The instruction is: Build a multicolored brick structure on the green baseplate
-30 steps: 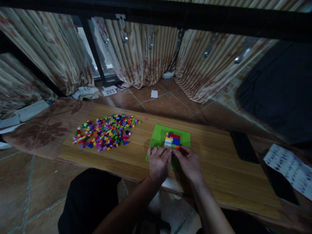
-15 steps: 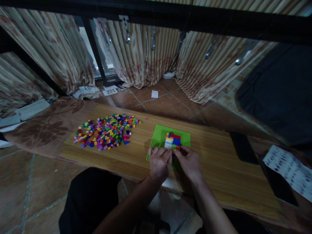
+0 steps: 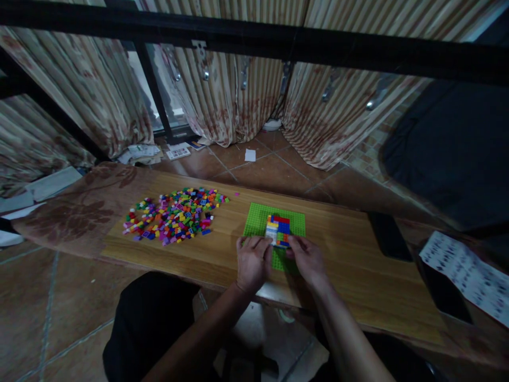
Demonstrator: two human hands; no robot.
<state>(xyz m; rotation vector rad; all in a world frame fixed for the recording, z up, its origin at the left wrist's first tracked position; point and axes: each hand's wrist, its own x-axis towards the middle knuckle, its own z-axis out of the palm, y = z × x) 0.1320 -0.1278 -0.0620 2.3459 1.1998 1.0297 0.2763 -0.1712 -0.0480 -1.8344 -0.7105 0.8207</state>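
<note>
A block of toy bricks [image 3: 281, 225] in red, blue, white, yellow, orange and green sits on a studded green baseplate [image 3: 256, 213]. My left hand [image 3: 253, 261] is at the block's near left corner, fingers bent and closed against its white part. On the other side, the thumb and fingers of my right hand [image 3: 308, 259] press together at the near right corner. Between my fingertips, the block's near edge shows small green, orange and blue pieces. My fingers partly cover the near corners and some of the baseplate.
A wide heap of loose bricks [image 3: 175, 215] covers the left part of the wooden table [image 3: 350, 276]. To the right are a black phone [image 3: 389, 236], another dark flat device [image 3: 445, 294] and a printed sheet [image 3: 465, 270]. A dark metal rail [image 3: 254, 37] crosses above.
The view has shifted slightly. My fingers have drawn a little apart at the block's near edge, so more of its green, orange and blue pieces show. The heap is unchanged.
</note>
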